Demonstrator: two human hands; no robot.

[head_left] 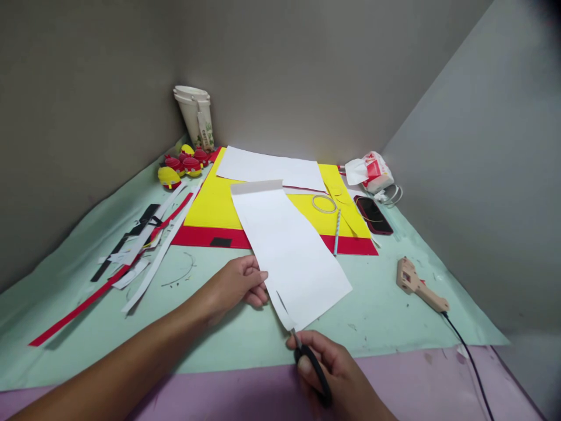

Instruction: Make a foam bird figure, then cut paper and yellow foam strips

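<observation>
A white sheet of paper (287, 234) is held up off the table, its far end folded over in a grey-white strip. My left hand (248, 283) pinches its left edge between thumb and fingers. My right hand (331, 371) is closed around the black handles of a pair of scissors (322, 380). The scissors' blades are at the near left corner of the paper, partly covered by it; a dark sliver of blade shows through a slit running along the left edge.
Yellow and red sheets (210, 204) lie behind, under another white sheet (272, 166). To the left are paper scraps (140, 251), red and yellow round pieces (184, 165) and a paper cup (197, 120). At right are a pencil (337, 231), phone (374, 215), tissue pack (374, 171) and corded glue gun (418, 285).
</observation>
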